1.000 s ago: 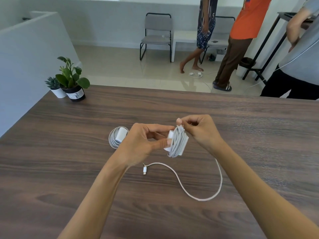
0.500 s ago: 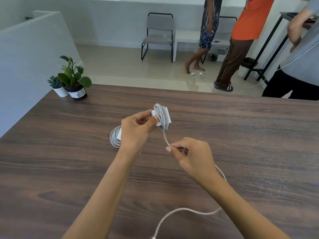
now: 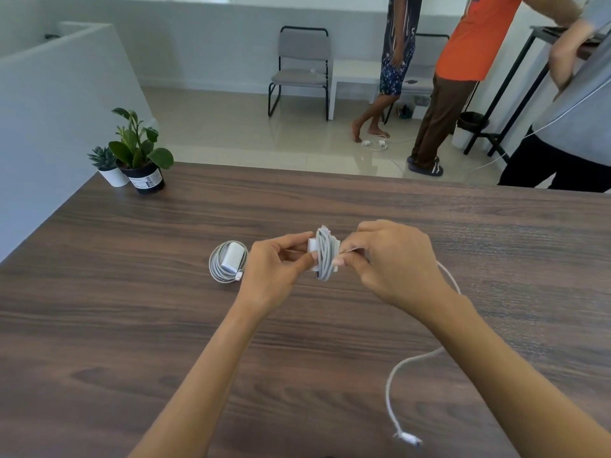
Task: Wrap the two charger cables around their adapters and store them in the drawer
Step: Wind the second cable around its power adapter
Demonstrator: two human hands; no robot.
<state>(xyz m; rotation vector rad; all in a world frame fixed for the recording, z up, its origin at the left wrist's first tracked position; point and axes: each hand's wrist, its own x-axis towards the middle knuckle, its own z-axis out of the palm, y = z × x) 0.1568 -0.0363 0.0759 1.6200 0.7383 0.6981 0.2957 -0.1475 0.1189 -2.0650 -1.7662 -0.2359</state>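
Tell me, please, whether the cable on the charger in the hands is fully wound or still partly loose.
Partly loose. The cable trails from the right hand across the table, its plug lying free.

Two chargers on the table (image 3: 132,325)

Wrapped charger (image 3: 228,262) lies left of the held one (image 3: 325,253); plants (image 3: 132,153) at far left corner.

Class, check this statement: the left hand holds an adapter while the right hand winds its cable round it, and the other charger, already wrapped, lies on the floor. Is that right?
One detail is wrong. The head view shows the wrapped charger lying on the wooden table, left of the hands, not on the floor. The rest holds: the left hand holds the adapter while the right hand winds its cable round it.
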